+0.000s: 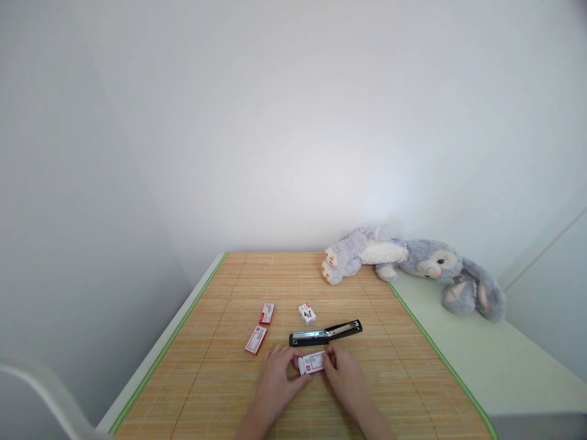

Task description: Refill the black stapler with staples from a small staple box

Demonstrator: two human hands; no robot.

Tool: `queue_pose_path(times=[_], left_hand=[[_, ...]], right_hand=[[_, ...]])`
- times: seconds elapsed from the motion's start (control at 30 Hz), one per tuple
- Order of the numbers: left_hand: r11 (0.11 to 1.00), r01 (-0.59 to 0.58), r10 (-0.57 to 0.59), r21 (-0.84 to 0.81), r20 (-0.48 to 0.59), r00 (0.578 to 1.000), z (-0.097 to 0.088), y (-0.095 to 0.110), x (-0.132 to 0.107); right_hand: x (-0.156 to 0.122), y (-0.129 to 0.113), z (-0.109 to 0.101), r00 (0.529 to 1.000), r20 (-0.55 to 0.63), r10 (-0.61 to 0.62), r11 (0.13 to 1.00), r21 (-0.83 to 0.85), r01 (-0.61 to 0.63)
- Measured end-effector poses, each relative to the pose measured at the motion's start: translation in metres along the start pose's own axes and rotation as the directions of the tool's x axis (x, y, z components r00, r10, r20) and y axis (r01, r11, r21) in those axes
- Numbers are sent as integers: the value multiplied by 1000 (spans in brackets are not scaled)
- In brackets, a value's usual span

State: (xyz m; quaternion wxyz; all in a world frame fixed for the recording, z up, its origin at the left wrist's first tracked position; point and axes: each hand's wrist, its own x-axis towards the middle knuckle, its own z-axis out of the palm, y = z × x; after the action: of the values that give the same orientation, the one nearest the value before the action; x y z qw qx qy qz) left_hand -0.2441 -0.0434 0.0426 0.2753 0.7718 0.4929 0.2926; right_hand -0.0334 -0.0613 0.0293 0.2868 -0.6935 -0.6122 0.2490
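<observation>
Red-white boxes [312, 362], four; left hand [277, 377] and right hand [346, 374] pinch one; one black stapler [312, 337], unfolded.

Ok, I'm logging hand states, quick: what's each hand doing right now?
Left hand: closed, holding the small box by its left end.
Right hand: closed, fingers on the box's right end.

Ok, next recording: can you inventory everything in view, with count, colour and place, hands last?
mat: 1, tan with green edging, centre
table: 1, pale, under the mat
stapler: 1, black and silver, opened out on the mat
held box: 1, white and red, nearer than the stapler
flat boxes: 2, white and red, left of the stapler
small box: 1, mostly white, beyond the stapler
plush rabbit: 1, grey and white, far right
wall: white, behind
curved strip: 1, whitish, lower left, unclear what
left hand, right hand: 1 each, bare, at the held box
</observation>
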Motion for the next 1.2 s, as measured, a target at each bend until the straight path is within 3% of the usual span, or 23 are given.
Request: queue_pose_path(times=[0.23,0.5,0.8,1.07,1.2], left_hand=[[999,-25,25,-37,6,1000,-4,5,-3],[999,-40,40,-5,7,999,-5,3,-3],[999,-42,41,23,48,998,-9,6,-6],[995,17,-20,-100,-27,999,1,-8,-5],[996,-2,1,-93,-13,1000,1,-7,-5]], right_hand=[[6,9,2,998,31,-49,989,144,44],[18,27,7,996,87,-8,964,267,-15],[12,14,-1,993,112,36,948,312,-70],[13,14,2,994,100,40,942,327,-71],[13,13,2,993,107,60,936,340,-93]])
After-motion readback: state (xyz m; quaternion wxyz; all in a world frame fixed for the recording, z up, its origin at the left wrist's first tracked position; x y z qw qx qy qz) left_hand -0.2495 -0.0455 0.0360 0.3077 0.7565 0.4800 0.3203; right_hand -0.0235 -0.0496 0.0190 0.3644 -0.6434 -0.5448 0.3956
